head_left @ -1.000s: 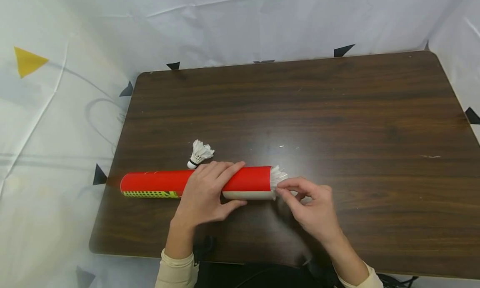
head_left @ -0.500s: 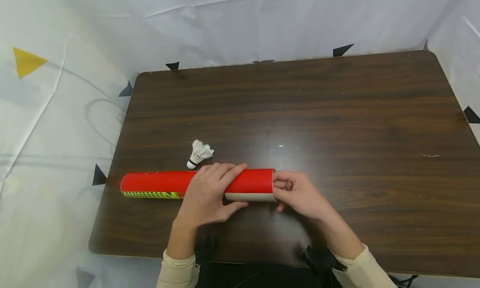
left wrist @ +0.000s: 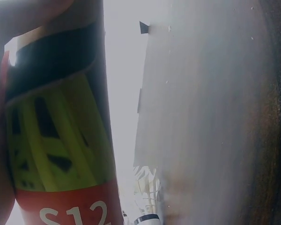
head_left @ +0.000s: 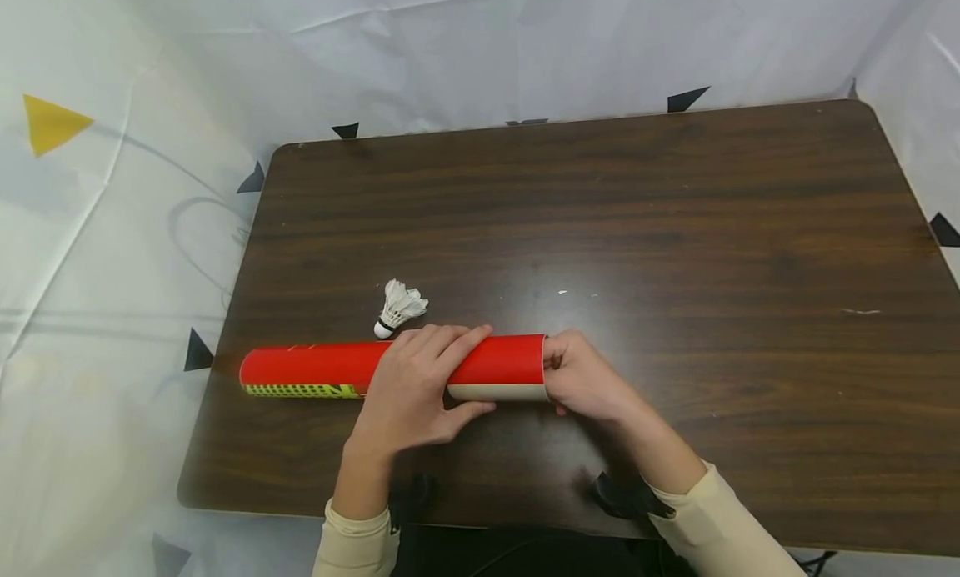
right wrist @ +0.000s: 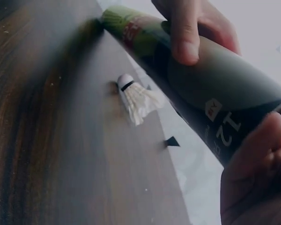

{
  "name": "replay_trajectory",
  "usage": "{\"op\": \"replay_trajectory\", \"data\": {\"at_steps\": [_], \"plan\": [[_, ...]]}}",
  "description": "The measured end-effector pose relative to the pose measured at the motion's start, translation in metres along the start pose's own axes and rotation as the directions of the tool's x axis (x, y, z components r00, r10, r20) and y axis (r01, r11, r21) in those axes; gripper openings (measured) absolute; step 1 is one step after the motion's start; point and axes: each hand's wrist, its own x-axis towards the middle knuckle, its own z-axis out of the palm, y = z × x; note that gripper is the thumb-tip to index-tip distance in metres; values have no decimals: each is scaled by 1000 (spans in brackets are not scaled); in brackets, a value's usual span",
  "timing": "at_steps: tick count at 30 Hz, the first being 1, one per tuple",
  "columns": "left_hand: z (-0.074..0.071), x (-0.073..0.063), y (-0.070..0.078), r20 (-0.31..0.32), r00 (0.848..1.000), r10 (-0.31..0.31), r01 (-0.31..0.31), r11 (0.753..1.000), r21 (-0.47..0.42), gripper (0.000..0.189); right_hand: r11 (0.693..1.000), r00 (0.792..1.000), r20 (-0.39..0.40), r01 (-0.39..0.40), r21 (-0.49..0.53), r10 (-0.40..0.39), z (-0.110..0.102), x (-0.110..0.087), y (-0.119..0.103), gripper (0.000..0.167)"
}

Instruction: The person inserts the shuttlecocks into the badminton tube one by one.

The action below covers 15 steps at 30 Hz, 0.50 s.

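A long red shuttlecock tube (head_left: 315, 364) lies sideways across the front left of the table. My left hand (head_left: 420, 385) grips it around the middle, fingers over the top and thumb along the near side. At the tube's right end is my right hand (head_left: 585, 381), with some fingers inside the mouth. Those fingertips are hidden, so I cannot tell whether they hold anything. A white feather shuttlecock (head_left: 401, 306) with a black band lies just behind the tube. In the right wrist view the tube's printed side (right wrist: 192, 89) shows, with the left thumb (right wrist: 185, 49) on it.
The dark wood table (head_left: 600, 210) stretches away to the back and right. White sheeting (head_left: 480, 52) stands behind it and at both sides. Small white bits (head_left: 562, 292) lie near the table's middle.
Feathers sticking out of the tube's right end have gone from sight. My right hand moved left from pinching at them to having fingers inside the mouth. The left hand held its place.
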Motion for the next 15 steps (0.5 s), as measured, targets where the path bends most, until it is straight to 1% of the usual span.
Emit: {"op": "replay_trajectory", "data": {"at_steps": [4, 7, 12, 15], "plan": [[0, 1, 0, -16, 1000, 9, -10, 1000, -3, 81, 999, 998, 47, 45, 0, -45, -4, -2, 0, 28], [0, 1, 0, -17, 1000, 14, -15, 1000, -3, 81, 997, 994, 82, 76, 14, -76, -8, -3, 1, 28], [-1, 1, 0, -6, 1000, 8, -8, 1000, -6, 82, 994, 984, 146, 95, 46, -100, -16, -3, -1, 19], [-1, 1, 1, -15, 1000, 3, -3, 1000, -10, 82, 995, 978, 184, 93, 48, -100, -26, -1, -4, 15]]}}
